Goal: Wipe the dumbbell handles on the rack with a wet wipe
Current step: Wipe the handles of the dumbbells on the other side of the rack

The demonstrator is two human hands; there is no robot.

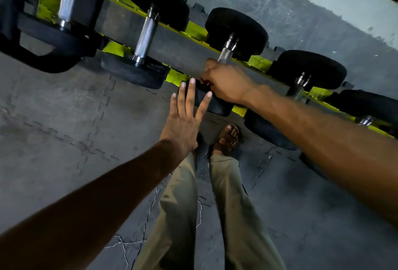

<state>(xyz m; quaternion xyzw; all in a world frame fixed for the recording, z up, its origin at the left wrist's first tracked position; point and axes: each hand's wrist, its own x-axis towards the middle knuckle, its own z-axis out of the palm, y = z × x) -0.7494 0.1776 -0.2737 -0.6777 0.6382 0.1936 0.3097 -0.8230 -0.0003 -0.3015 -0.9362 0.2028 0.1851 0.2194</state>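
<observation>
Centre frame: our right hand [226,84] curls round the dumbbell handle [225,53], its axis running up-right, away from us. Left hand [185,116], fingers spread, sits just below. Wipe unseen.

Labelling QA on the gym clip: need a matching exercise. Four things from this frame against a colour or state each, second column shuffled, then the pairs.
Column one:
1. left hand
2. right hand
3. sandal
4. rack rail

Column two:
A. yellow-green
B. wrapped round a dumbbell handle
C. brown, on the floor mat
D. open, spread out straight

Pairs: 1-D, 2-B, 3-C, 4-A
</observation>
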